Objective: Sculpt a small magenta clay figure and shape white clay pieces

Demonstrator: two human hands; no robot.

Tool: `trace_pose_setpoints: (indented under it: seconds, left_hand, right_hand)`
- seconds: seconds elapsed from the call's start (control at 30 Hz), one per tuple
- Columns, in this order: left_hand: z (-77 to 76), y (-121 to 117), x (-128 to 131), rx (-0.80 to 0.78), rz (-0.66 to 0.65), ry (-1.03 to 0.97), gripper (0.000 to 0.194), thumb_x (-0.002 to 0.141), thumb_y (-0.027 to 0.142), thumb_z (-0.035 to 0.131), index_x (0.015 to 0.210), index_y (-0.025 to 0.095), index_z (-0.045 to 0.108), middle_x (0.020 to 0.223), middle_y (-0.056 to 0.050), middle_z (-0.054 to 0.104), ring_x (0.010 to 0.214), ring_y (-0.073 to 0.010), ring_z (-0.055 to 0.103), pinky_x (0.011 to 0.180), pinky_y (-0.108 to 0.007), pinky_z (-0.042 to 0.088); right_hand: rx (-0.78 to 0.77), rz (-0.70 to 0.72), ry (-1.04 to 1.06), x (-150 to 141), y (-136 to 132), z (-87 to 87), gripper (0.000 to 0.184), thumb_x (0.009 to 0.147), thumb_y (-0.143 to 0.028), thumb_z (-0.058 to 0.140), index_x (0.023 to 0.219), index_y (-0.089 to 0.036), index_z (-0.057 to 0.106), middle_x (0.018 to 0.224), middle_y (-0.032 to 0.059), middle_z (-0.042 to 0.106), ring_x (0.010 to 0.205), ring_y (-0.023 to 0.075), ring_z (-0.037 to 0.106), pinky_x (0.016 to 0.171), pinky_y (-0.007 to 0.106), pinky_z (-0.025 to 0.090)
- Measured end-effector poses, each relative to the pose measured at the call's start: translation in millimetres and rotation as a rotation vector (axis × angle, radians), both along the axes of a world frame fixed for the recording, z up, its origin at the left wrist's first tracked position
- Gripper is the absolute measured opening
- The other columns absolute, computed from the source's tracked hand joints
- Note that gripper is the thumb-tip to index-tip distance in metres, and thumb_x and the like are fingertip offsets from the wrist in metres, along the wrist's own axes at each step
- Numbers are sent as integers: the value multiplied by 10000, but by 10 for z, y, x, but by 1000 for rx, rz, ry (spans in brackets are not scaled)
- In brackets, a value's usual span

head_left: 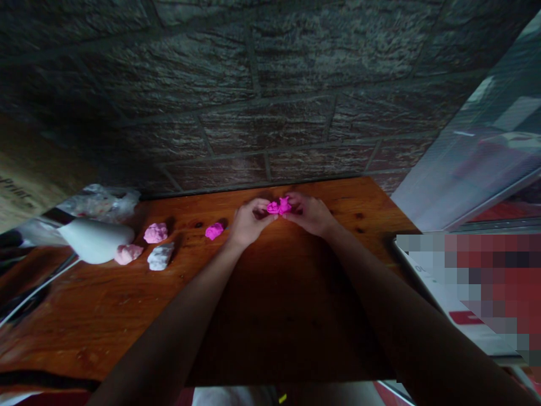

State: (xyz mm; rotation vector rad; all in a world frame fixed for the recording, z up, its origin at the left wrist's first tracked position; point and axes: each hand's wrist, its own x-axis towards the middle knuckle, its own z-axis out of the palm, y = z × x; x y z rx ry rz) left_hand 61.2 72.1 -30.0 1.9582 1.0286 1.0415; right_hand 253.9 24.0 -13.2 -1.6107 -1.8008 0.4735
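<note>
My left hand (248, 221) and my right hand (311, 214) meet over the far part of the wooden table (270, 299). Between their fingertips is bright magenta modelling clay (284, 204), its surface rough and torn-looking. The left fingers pinch one lump of it and the right fingers pinch the other; whether the two lumps are joined I cannot tell. A smaller magenta lump (214, 230) lies on the table just left of my left hand. Further left rest two pale pink lumps, one rounded (156, 233) and one flatter (128, 254), near a whitish-grey lump (160, 256).
A white rounded object (99, 241) with a thin white cable stands at the left, before crumpled clear plastic (99, 203) and a cardboard box (29, 175). A stone-block wall (270, 113) rises behind the table. At the right are a glass panel (477, 146) and a white box (439, 287).
</note>
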Motion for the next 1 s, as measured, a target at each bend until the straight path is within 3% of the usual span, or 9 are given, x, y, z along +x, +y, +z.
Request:
trace_pose_setpoints:
  seconds: [0.47,0.6,0.67,0.77,0.83,0.93,1.0]
  left_hand:
    - [-39,30,-42,-36,1,22,493,669,265,854,1110,151,664,1034,-102,770,893,-211,704,812,-337,548]
    - [38,-59,-112,-36,16,74,552,665,252,858,1165,146,649,1109,-124,747,937,-223,701,825,-351,566]
    - [183,-126,-211,18,28,163,527,691,258,840,1178,165,661,1158,-123,734,942,-230,703,835,-367,572]
    - [441,-193,-440,158,88,322,448,746,336,806,1156,191,697,1198,-120,729,1071,-286,683,992,-445,514]
    - [536,-196,-598,153,108,317,449,746,398,801,1134,193,705,1193,-123,733,1120,-305,670,1029,-460,491]
    - [488,-151,-730,62,89,224,484,748,412,785,1149,162,687,1201,-147,726,1057,-283,693,980,-451,524]
    - [382,-101,-713,-2,34,140,544,737,355,785,1216,134,651,1264,-178,696,1062,-266,690,963,-450,534]
  right_hand:
    - [-26,10,117,30,-30,-6,567,753,-180,774,1294,-228,613,1179,37,758,852,181,753,822,307,589]
    - [-67,-81,75,55,-91,81,644,725,-201,808,1333,-214,595,1198,72,746,908,222,758,847,319,581]
    - [-55,-174,2,77,-140,160,565,738,-241,810,1275,-203,638,1109,82,769,967,262,752,867,331,569]
    - [-16,-296,-63,117,-219,277,437,764,-320,799,1163,-177,693,962,90,784,947,286,753,840,336,564]
    - [-7,-322,-70,139,-262,327,330,775,-342,783,1061,-189,725,922,74,786,900,275,759,823,338,569]
    - [-14,-263,-78,140,-289,335,103,824,-314,715,859,-223,749,866,36,787,887,255,764,848,341,570]
    - [-18,-229,-50,111,-279,295,107,813,-302,725,878,-220,749,910,44,791,926,252,762,874,344,571]
